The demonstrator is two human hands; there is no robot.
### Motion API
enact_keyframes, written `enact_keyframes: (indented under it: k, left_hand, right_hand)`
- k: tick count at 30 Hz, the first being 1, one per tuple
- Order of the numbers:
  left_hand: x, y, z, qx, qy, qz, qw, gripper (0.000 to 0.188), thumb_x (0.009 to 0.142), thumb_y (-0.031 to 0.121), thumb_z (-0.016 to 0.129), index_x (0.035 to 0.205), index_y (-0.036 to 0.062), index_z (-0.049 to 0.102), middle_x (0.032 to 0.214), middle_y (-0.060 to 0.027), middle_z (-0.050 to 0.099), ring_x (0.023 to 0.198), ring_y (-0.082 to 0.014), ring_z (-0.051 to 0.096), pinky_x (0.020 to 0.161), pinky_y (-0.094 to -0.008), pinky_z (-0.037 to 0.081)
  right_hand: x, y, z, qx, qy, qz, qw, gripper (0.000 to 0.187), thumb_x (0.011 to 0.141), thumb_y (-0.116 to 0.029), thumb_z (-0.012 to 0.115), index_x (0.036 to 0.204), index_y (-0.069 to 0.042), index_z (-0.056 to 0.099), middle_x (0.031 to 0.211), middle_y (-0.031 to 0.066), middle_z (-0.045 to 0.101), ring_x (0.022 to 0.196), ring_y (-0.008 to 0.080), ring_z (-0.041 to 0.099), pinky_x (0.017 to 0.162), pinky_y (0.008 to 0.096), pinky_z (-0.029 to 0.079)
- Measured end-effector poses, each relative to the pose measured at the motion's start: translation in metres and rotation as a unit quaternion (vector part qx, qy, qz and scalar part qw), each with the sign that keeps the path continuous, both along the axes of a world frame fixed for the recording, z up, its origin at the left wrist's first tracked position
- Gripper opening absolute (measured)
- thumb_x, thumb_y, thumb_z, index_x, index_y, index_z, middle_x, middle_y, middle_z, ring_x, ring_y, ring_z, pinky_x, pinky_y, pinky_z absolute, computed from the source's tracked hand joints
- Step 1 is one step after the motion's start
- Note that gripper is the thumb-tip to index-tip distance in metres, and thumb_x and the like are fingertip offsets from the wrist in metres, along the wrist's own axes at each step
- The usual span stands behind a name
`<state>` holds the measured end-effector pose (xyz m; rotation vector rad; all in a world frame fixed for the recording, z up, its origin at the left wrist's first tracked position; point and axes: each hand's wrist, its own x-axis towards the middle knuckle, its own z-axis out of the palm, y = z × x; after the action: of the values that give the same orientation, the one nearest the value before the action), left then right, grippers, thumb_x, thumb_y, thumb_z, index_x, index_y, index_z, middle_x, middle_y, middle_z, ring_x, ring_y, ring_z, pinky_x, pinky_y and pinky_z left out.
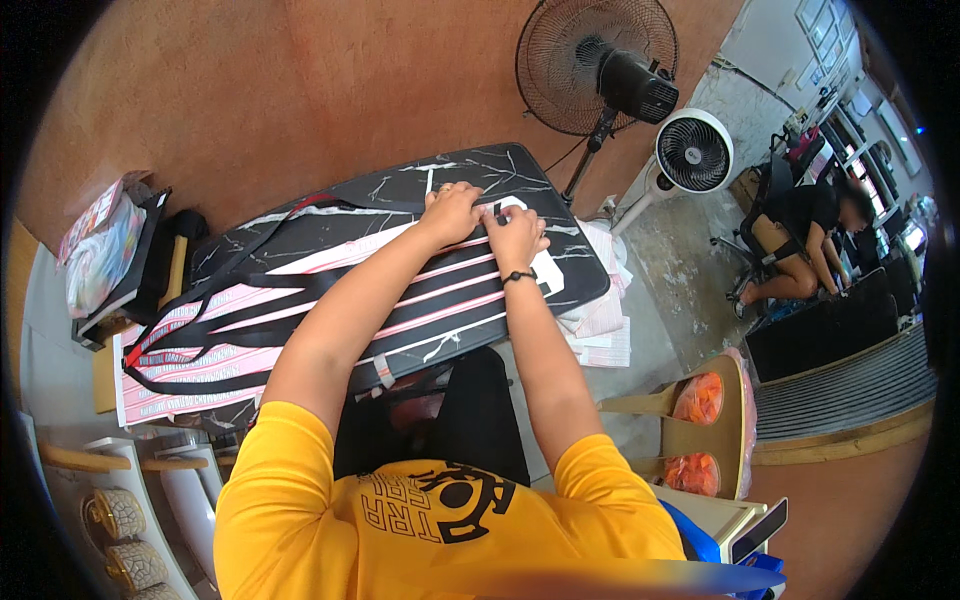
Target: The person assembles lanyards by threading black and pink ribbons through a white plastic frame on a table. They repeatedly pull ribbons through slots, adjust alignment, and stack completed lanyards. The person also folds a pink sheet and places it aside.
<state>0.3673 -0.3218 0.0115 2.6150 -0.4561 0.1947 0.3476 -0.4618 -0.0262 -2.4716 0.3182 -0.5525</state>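
Several long black ribbons (250, 282) run over printed paper sheets (195, 365) and gather at a red-marked end (133, 357) on the left. They lie on a black table (590, 262) with white marble veins. At the far right end of the ribbons, my right hand (515, 242) pinches a short black ribbon end over a white board (547, 270). Close beside it, my left hand (452, 213) rests with bent fingers pressed together; what they hold, if anything, is hidden. A thin white strip (430, 184) lies just beyond the left hand.
Behind the table stand a black fan (598, 65) and a white fan (693, 150). A filled plastic bag (105, 255) sits at the left. Loose papers (602, 335) hang by the right edge. Orange bundles (697, 398) lie at lower right. Another person (800, 225) sits far right.
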Motion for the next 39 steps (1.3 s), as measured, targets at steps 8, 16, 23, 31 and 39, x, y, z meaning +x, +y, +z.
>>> enact_keyframes:
  k: [8, 16, 23, 31, 39]
  left_hand:
    - [0.075, 0.000, -0.024, -0.091, 0.140, -0.070, 0.984, 0.029, 0.088, 0.037, 0.069, 0.098, 0.0116, 0.077, 0.091, -0.0109, 0.074, 0.088, -0.0257, 0.070, 0.082, -0.0384, 0.051]
    - [0.072, -0.003, -0.029, -0.123, 0.108, -0.106, 0.981, 0.023, 0.083, 0.029, 0.068, 0.091, 0.0091, 0.076, 0.088, -0.0115, 0.073, 0.086, -0.0249, 0.070, 0.084, -0.0371, 0.052]
    - [0.070, -0.014, -0.031, -0.129, 0.124, 0.013, 0.984, 0.019, 0.085, 0.017, 0.066, 0.088, -0.0004, 0.073, 0.078, -0.0097, 0.071, 0.075, -0.0158, 0.065, 0.072, -0.0336, 0.051]
    - [0.073, -0.003, -0.020, -0.179, 0.040, -0.072, 0.980, 0.030, 0.089, 0.034, 0.069, 0.106, 0.0103, 0.073, 0.109, -0.0118, 0.070, 0.105, -0.0285, 0.065, 0.090, -0.0402, 0.049]
    - [0.038, 0.011, 0.012, 0.096, -0.060, -0.117, 0.987, 0.021, 0.075, 0.024, 0.077, 0.089, 0.0082, 0.075, 0.085, -0.0118, 0.072, 0.090, -0.0307, 0.068, 0.087, -0.0437, 0.044]
  right_hand:
    - [0.008, -0.003, -0.010, 0.021, -0.057, 0.036, 0.998, 0.030, 0.082, -0.038, 0.074, 0.097, -0.012, 0.074, 0.105, 0.0050, 0.067, 0.107, 0.0274, 0.057, 0.090, 0.0499, 0.036]
    - [0.011, -0.007, -0.015, 0.043, -0.092, 0.037, 0.994, 0.015, 0.080, -0.026, 0.075, 0.089, -0.014, 0.075, 0.100, 0.0009, 0.067, 0.105, 0.0266, 0.056, 0.086, 0.0470, 0.035]
    - [0.005, -0.007, -0.008, 0.059, -0.097, 0.062, 0.992, 0.011, 0.078, -0.022, 0.077, 0.087, -0.017, 0.077, 0.095, -0.0019, 0.068, 0.101, 0.0248, 0.058, 0.085, 0.0469, 0.036]
    - [0.014, -0.014, -0.018, 0.149, -0.087, 0.046, 0.984, 0.016, 0.082, -0.025, 0.076, 0.091, -0.013, 0.076, 0.091, 0.0018, 0.072, 0.095, 0.0241, 0.063, 0.085, 0.0461, 0.036]
    - [0.010, -0.019, -0.016, 0.137, -0.013, 0.113, 0.984, 0.017, 0.081, -0.027, 0.077, 0.092, -0.014, 0.076, 0.084, 0.0058, 0.072, 0.092, 0.0246, 0.065, 0.088, 0.0428, 0.034]
